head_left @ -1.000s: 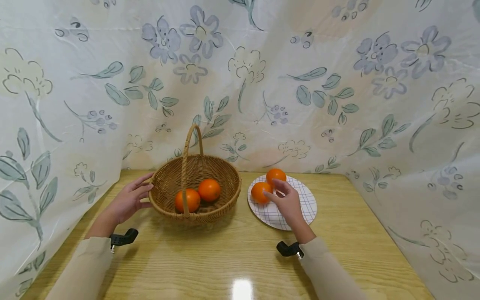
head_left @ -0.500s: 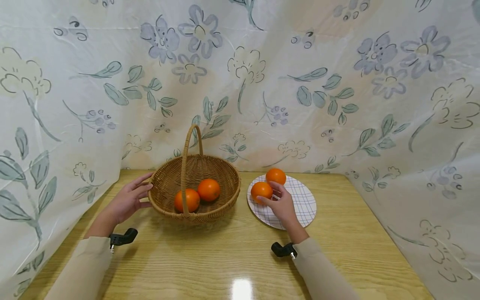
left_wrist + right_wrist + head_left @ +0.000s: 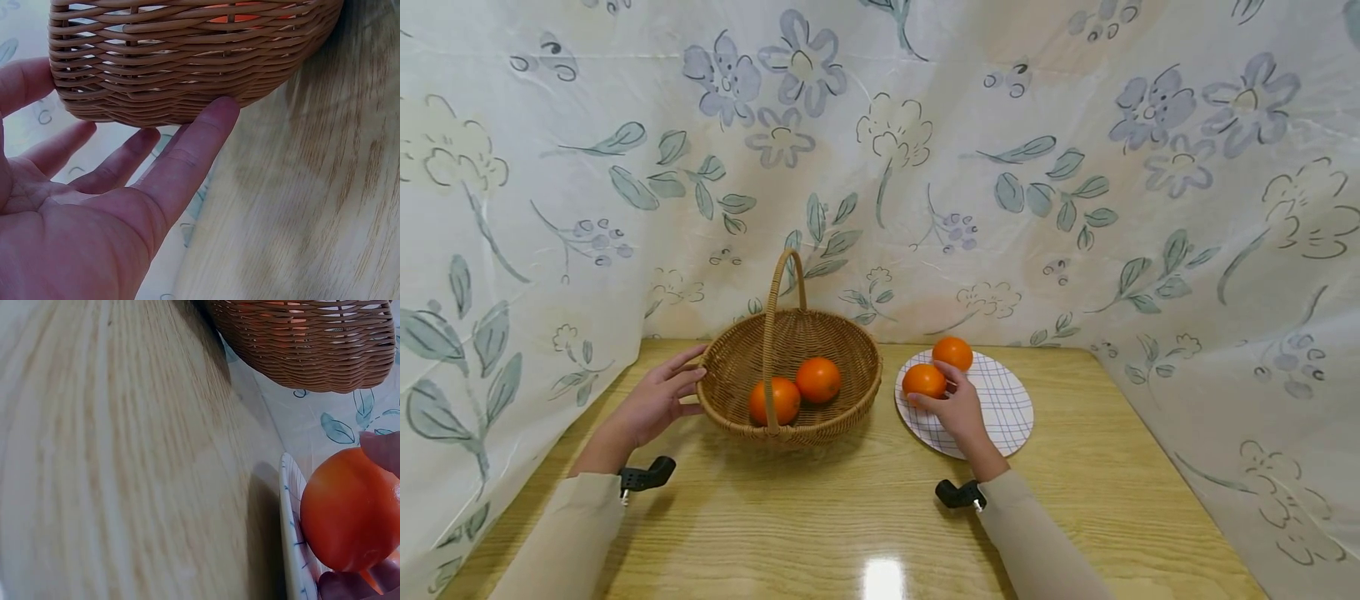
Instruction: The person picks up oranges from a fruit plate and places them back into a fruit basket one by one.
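My left hand (image 3: 658, 400) rests against the left side of a wicker basket (image 3: 722, 417), its fingers loosely extended. In the left wrist view, the fingertips touch the woven wall (image 3: 169, 75). Two oranges (image 3: 818, 380) lie inside the basket under its tall handle. My right hand (image 3: 958, 408) grips the nearer orange (image 3: 923, 382) on a round checked plate (image 3: 1000, 417), thumb on the near side and fingers on the far side. The right wrist view shows this orange (image 3: 350, 509) between thumb and fingers, low over the plate. Behind it on the plate sits another orange (image 3: 952, 353).
Both things stand on a light wooden table (image 3: 820, 517), the basket to the left of the plate with a narrow gap between. A floral cloth (image 3: 880, 167) hangs close behind them and at both sides.
My right hand has moved slightly left and down, its thumb and fingers closing round the nearer orange. The left hand and the basket have stayed in place.
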`<action>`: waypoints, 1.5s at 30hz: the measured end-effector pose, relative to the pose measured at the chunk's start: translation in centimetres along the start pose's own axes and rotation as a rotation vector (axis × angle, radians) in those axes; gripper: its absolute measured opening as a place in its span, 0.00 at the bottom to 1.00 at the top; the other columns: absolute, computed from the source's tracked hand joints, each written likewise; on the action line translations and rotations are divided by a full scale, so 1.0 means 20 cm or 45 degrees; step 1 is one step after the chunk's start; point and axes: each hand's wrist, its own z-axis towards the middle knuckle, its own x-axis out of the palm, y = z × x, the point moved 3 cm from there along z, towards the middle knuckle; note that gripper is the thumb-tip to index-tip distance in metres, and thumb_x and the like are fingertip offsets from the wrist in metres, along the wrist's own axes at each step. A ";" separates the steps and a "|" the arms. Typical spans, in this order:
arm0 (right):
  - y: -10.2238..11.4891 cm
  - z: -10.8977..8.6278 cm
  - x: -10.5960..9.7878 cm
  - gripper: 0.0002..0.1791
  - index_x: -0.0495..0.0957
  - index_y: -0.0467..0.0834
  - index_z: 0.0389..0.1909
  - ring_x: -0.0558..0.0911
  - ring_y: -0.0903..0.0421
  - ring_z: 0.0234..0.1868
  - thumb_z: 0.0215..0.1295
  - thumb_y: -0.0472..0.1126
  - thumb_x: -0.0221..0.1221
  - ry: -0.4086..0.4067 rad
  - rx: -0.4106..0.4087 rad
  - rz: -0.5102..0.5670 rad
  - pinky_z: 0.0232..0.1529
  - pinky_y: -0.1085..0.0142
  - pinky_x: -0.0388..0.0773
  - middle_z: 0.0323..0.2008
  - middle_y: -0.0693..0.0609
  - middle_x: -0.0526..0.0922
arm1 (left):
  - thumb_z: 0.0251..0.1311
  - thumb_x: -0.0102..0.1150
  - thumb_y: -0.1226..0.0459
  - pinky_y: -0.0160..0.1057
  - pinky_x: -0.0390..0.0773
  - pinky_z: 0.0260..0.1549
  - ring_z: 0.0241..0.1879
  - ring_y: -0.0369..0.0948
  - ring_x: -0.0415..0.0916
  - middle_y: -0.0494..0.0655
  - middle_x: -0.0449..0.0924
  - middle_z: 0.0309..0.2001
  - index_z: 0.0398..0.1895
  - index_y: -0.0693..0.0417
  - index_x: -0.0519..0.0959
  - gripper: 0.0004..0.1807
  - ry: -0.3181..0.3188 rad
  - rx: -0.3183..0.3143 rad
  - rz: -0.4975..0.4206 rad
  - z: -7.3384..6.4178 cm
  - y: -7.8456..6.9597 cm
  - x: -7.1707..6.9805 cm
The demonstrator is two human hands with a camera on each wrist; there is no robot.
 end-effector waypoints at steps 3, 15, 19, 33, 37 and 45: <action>0.00 0.00 0.00 0.43 0.71 0.41 0.71 0.77 0.38 0.62 0.54 0.40 0.78 -0.008 -0.006 -0.019 0.67 0.44 0.75 0.67 0.40 0.73 | 0.80 0.47 0.58 0.43 0.87 0.48 0.55 0.36 0.81 0.46 0.67 0.63 0.84 0.54 0.42 0.38 0.001 0.002 -0.003 0.00 0.00 0.00; 0.00 0.01 0.01 0.42 0.73 0.43 0.70 0.78 0.41 0.61 0.52 0.38 0.78 -0.017 0.035 -0.026 0.65 0.46 0.76 0.64 0.41 0.75 | 0.80 0.47 0.59 0.43 0.87 0.47 0.54 0.40 0.83 0.43 0.72 0.61 0.84 0.54 0.42 0.38 0.019 0.018 -0.045 0.00 0.02 -0.01; 0.00 0.00 0.00 0.41 0.73 0.45 0.69 0.78 0.41 0.61 0.53 0.39 0.78 -0.014 0.047 -0.026 0.65 0.46 0.76 0.64 0.41 0.75 | 0.81 0.47 0.59 0.44 0.87 0.47 0.54 0.40 0.82 0.43 0.72 0.61 0.84 0.54 0.42 0.38 0.015 0.015 -0.039 0.00 0.01 -0.01; 0.09 -0.05 -0.04 0.39 0.75 0.48 0.67 0.78 0.42 0.58 0.53 0.42 0.77 0.018 0.039 -0.031 0.60 0.52 0.79 0.63 0.43 0.75 | 0.80 0.47 0.59 0.44 0.87 0.47 0.55 0.39 0.82 0.42 0.71 0.62 0.84 0.52 0.44 0.37 0.002 0.007 -0.018 0.00 0.01 -0.01; 0.12 -0.07 -0.06 0.39 0.75 0.50 0.67 0.79 0.42 0.56 0.53 0.44 0.78 0.056 0.044 -0.033 0.57 0.54 0.81 0.63 0.45 0.75 | 0.80 0.48 0.59 0.43 0.87 0.47 0.54 0.39 0.82 0.41 0.72 0.61 0.84 0.52 0.44 0.38 -0.005 0.001 -0.020 0.00 0.01 -0.01; 0.15 -0.09 -0.07 0.39 0.74 0.50 0.68 0.80 0.44 0.55 0.54 0.44 0.77 0.118 0.021 -0.010 0.52 0.60 0.83 0.64 0.45 0.75 | 0.80 0.48 0.59 0.43 0.87 0.47 0.55 0.38 0.82 0.42 0.71 0.62 0.84 0.52 0.44 0.38 -0.006 0.002 -0.013 0.00 0.01 -0.02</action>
